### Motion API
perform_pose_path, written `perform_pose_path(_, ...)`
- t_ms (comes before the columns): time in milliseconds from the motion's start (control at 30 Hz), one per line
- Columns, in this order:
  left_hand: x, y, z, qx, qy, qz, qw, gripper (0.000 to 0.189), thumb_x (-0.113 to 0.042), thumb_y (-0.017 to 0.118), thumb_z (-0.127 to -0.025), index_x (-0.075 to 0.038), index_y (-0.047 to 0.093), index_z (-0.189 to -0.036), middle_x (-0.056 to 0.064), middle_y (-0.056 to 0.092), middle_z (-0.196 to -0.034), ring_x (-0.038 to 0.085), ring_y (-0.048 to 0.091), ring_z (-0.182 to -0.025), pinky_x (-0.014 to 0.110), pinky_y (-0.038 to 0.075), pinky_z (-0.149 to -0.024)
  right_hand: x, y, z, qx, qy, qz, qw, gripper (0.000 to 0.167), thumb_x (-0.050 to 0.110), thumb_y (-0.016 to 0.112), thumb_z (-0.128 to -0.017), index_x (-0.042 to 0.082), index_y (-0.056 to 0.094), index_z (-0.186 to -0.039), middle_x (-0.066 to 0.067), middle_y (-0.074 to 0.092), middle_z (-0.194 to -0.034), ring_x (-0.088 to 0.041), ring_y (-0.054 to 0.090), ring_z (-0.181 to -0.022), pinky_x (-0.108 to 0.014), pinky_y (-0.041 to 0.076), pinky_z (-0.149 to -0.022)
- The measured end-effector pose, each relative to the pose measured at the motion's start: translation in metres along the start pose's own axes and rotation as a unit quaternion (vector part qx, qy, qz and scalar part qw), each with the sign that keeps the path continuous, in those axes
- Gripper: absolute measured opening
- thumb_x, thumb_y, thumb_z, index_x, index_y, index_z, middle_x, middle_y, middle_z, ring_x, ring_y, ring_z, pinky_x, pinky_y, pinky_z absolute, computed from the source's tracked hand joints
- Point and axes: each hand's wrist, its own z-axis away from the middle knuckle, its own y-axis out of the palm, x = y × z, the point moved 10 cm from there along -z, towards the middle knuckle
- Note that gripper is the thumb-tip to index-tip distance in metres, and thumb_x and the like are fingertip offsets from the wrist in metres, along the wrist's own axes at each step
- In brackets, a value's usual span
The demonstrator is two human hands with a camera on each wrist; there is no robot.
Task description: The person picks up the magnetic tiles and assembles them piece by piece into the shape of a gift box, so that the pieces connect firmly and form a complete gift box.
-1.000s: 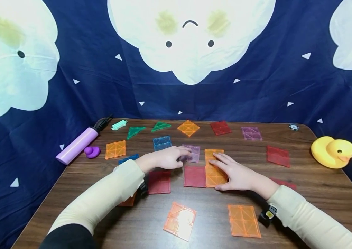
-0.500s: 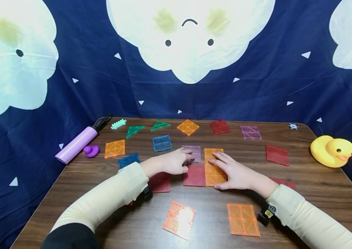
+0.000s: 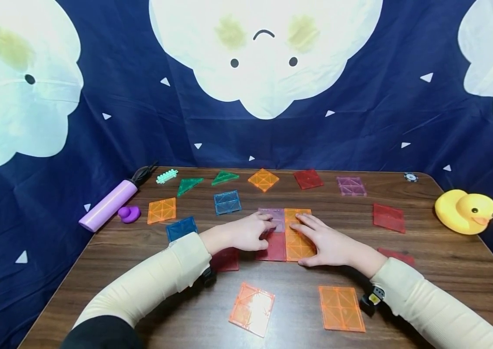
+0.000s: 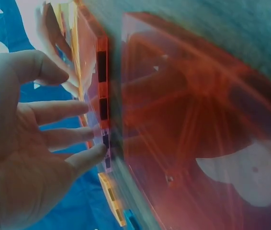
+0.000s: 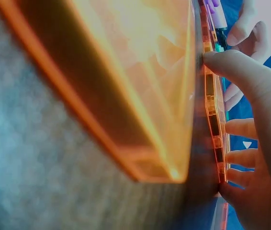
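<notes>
In the head view my left hand [image 3: 248, 233] rests its fingertips on a purple square tile [image 3: 278, 216], just above a red square tile [image 3: 276, 251]. The purple tile's right edge meets the upper of two orange square tiles [image 3: 300, 245]; the red one adjoins the lower. My right hand [image 3: 331, 244] lies over these orange tiles, fingers spread, thumb at their near edge. From the left wrist, the left hand [image 4: 35, 134] shows fairly straight fingers touching the tiles' edge. The right wrist view has the right hand [image 5: 265, 143] with extended fingers along the orange edge.
Loose tiles lie around: blue [image 3: 227, 201], red [image 3: 389, 218], green triangles [image 3: 190, 185], and orange near the front [image 3: 341, 309]. A yellow duck [image 3: 466, 212] stands at right; a lilac pump [image 3: 109, 205] and purple duck [image 3: 129, 214] lie at left.
My left hand has shifted right, sliding the purple tile against the orange one and closing the gap between them. My right hand stays nearly in place.
</notes>
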Motion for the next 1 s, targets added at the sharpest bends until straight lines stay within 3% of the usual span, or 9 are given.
perform_pose_path(200, -0.007, 0.004, 0.001, -0.007, 0.0, -0.014, 0.9999, 0.076, -0.042, 0.07, -0.093, 0.0, 0.045, -0.151, 0.023, 0.031, -0.161, 0.04, 0.025, -0.15, 0.047, 0.026, -0.119, -0.002, -0.001, 0.001, -0.001, 0.003, 0.003, 1.0, 0.093, 0.057, 0.076, -0.084, 0.008, 0.042, -0.156, -0.023, 0.028, -0.162, -0.046, 0.023, -0.149, -0.061, 0.034, -0.111)
perform_pose_path(400, -0.014, 0.019, 0.001, -0.012, 0.006, -0.053, 0.9985, 0.098, -0.058, 0.067, -0.09, 0.002, 0.03, -0.157, 0.026, 0.018, -0.165, 0.044, 0.015, -0.151, 0.045, 0.026, -0.119, -0.005, -0.002, 0.005, 0.001, 0.009, 0.009, 0.9999, 0.094, 0.064, 0.072, -0.085, 0.012, 0.042, -0.156, -0.02, 0.029, -0.163, -0.044, 0.023, -0.149, -0.061, 0.038, -0.109)
perform_pose_path(567, -0.022, 0.022, 0.002, -0.023, 0.015, -0.073, 0.9969, 0.096, -0.058, 0.065, -0.091, -0.009, 0.024, -0.163, 0.02, 0.015, -0.167, 0.044, 0.014, -0.152, 0.047, 0.024, -0.12, -0.011, -0.007, 0.007, -0.002, 0.016, 0.003, 0.9999, 0.084, 0.06, 0.068, -0.091, 0.012, 0.044, -0.156, -0.017, 0.029, -0.164, -0.042, 0.023, -0.15, -0.061, 0.036, -0.11)
perform_pose_path(767, -0.031, 0.025, -0.001, -0.012, 0.032, -0.078, 0.9963, 0.081, -0.054, 0.062, -0.095, -0.032, 0.025, -0.163, 0.011, 0.013, -0.17, 0.045, 0.01, -0.152, 0.06, 0.023, -0.117, -0.029, -0.039, 0.016, -0.061, 0.035, 0.01, 0.9975, 0.069, 0.04, 0.071, -0.096, 0.002, 0.05, -0.149, -0.024, 0.038, -0.156, -0.046, 0.033, -0.144, -0.063, 0.033, -0.111)
perform_pose_path(1000, -0.035, 0.026, -0.004, 0.001, 0.034, -0.089, 0.9955, 0.072, -0.05, 0.059, -0.098, -0.034, 0.03, -0.162, 0.009, 0.018, -0.169, 0.046, 0.016, -0.151, 0.063, 0.024, -0.116, -0.084, -0.087, 0.058, -0.132, 0.108, 0.026, 0.985, 0.054, 0.022, 0.073, -0.094, -0.006, 0.055, -0.138, -0.035, 0.048, -0.142, -0.057, 0.04, -0.131, -0.07, 0.03, -0.106)
